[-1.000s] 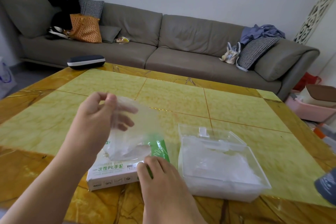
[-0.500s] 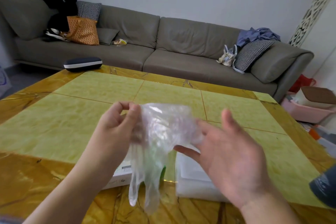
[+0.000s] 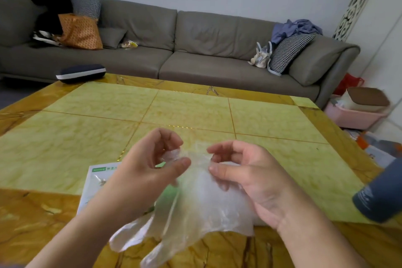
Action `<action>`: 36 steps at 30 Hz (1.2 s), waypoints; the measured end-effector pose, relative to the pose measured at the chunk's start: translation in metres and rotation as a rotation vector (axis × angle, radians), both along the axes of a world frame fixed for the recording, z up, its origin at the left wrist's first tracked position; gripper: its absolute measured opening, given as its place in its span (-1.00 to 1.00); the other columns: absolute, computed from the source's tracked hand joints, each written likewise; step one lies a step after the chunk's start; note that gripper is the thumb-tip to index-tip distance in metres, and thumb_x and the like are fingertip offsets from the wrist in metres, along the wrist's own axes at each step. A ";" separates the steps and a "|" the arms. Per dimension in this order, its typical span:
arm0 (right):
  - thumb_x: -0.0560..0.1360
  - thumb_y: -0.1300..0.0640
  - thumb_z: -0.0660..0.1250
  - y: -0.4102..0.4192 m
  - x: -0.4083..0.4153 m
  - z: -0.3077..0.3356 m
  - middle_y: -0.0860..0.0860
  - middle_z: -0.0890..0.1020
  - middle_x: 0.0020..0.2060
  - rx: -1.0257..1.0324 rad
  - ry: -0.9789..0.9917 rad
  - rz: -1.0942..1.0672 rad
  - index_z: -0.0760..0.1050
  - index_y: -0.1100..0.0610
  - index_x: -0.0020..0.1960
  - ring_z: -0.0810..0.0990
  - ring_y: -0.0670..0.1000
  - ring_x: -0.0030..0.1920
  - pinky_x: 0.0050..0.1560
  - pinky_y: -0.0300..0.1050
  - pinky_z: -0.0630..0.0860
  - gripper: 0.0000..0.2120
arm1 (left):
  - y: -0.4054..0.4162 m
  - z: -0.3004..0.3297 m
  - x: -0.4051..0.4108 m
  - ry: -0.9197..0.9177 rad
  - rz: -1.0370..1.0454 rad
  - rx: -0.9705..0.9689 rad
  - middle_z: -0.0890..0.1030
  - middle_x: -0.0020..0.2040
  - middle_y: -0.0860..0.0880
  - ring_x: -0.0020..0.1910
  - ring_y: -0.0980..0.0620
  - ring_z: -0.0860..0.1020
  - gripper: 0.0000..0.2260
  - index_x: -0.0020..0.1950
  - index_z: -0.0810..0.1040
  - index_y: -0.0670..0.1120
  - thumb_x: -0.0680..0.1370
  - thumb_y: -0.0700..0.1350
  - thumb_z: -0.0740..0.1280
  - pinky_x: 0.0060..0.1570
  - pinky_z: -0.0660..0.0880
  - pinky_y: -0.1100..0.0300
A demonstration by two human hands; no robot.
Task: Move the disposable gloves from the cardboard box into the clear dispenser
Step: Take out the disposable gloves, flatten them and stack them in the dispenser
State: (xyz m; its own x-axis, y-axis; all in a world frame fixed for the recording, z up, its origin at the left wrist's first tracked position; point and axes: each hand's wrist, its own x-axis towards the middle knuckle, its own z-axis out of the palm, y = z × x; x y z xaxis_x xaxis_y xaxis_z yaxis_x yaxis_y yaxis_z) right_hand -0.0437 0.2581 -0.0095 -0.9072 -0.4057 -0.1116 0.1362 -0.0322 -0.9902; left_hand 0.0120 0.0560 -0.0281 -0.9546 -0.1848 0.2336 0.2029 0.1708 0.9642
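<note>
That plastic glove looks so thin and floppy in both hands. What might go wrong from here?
1. The glove is held only at its top edge by the left hand and right hand; the slippery film could slide out and drop onto the table.
2. Its dangling finger parts may bunch up or catch when lowered.
3. The hands and glove hide the dispenser, so aiming may be off.

Left hand (image 3: 141,172) and right hand (image 3: 250,174) pinching clear glove (image 3: 195,206) above cardboard box (image 3: 97,180), yellow table (image 3: 195,111)
</note>
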 end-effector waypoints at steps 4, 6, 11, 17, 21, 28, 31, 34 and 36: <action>0.35 0.53 0.55 0.007 -0.007 -0.005 0.05 0.74 0.00 0.056 0.145 -0.113 0.71 0.12 0.07 0.65 -0.04 -0.16 -0.04 -0.15 0.61 -0.58 | -0.009 0.003 -0.001 -0.043 -0.035 0.210 0.57 -0.08 -0.14 -0.21 -0.05 0.55 -0.61 0.23 0.57 -0.13 0.44 -0.37 0.50 -0.28 0.55 0.18; 0.32 0.50 0.58 0.009 -0.008 -0.007 0.07 0.73 0.03 0.011 0.094 -0.132 0.69 0.14 0.12 0.65 -0.03 -0.17 -0.01 -0.13 0.61 -0.54 | -0.008 0.002 -0.001 -0.029 -0.036 0.271 0.62 0.04 -0.13 -0.17 -0.07 0.57 -0.53 0.27 0.59 -0.09 0.38 -0.34 0.52 -0.28 0.54 0.17; 0.38 0.24 0.62 0.012 -0.006 -0.009 0.16 0.72 -0.16 0.046 -0.147 -0.038 0.68 0.27 0.03 0.63 0.03 -0.28 -0.34 -0.16 0.52 -0.74 | -0.001 0.000 -0.003 -0.002 -0.003 0.325 0.67 0.12 -0.08 -0.10 -0.01 0.62 -0.49 0.29 0.62 -0.03 0.41 -0.42 0.49 -0.27 0.54 0.19; 0.49 0.30 0.54 0.014 -0.004 -0.008 0.17 0.66 -0.29 0.061 -0.042 -0.043 0.67 0.22 -0.04 0.46 0.01 -0.43 -0.51 -0.17 0.32 -0.91 | 0.004 0.007 -0.006 -0.262 -0.028 0.474 0.73 0.08 -0.20 -0.08 -0.06 0.61 -0.65 0.13 0.71 -0.15 0.41 -0.03 0.57 -0.18 0.51 0.11; 0.49 0.30 0.54 0.017 -0.005 -0.011 0.16 0.69 -0.25 0.084 -0.016 -0.012 0.73 0.01 -0.02 0.44 -0.01 -0.43 -0.51 -0.16 0.34 -0.80 | 0.002 0.004 -0.006 -0.344 0.069 0.454 0.74 -0.04 -0.21 -0.08 -0.10 0.67 -0.65 0.20 0.67 -0.13 0.44 -0.05 0.52 -0.05 0.56 0.06; 0.50 0.22 0.53 0.037 -0.017 0.000 0.15 0.66 -0.25 0.075 0.000 -0.057 0.66 0.30 0.06 0.44 0.03 -0.40 -0.52 -0.16 0.30 -0.81 | 0.019 0.028 -0.013 -0.155 0.127 0.134 0.76 -0.04 -0.04 -0.09 -0.07 0.73 -0.71 0.19 0.63 -0.07 0.54 -0.37 0.43 -0.09 0.66 0.03; 0.56 0.29 0.46 0.054 -0.035 0.004 0.14 0.62 -0.31 0.042 0.014 -0.215 0.66 0.30 -0.03 0.43 0.01 -0.41 -0.48 -0.16 0.26 -0.94 | 0.029 0.035 -0.027 0.016 0.267 -0.242 0.71 0.01 0.14 -0.01 0.17 0.67 -0.71 0.23 0.59 0.06 0.57 -0.23 0.45 0.04 0.63 0.10; 0.59 0.28 0.44 0.069 -0.049 0.000 0.14 0.62 -0.35 0.160 0.052 -0.339 0.65 0.27 -0.09 0.42 -0.01 -0.50 -0.55 -0.22 0.29 -0.91 | 0.051 0.039 -0.035 0.345 0.356 -0.685 0.58 0.13 0.15 0.12 0.17 0.53 -0.71 0.27 0.58 0.02 0.58 -0.20 0.42 0.15 0.44 0.36; 0.60 0.23 0.44 0.072 -0.053 -0.007 0.14 0.61 -0.40 0.355 0.121 -0.354 0.64 0.28 -0.13 0.45 0.03 -0.51 -0.52 -0.17 0.36 -0.84 | 0.071 0.035 -0.040 0.391 0.181 -0.811 0.57 0.11 0.12 0.07 0.14 0.54 -0.80 0.21 0.62 -0.01 0.60 -0.18 0.36 0.10 0.47 0.39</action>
State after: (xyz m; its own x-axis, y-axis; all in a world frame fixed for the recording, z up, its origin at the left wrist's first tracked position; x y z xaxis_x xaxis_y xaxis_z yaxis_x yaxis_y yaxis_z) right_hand -0.0971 0.3299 -0.0162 -0.9969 -0.0278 -0.0730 0.0621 0.2856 -0.9563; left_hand -0.0280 0.1270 0.0069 -0.7528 0.0371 0.6572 0.3932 0.8260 0.4038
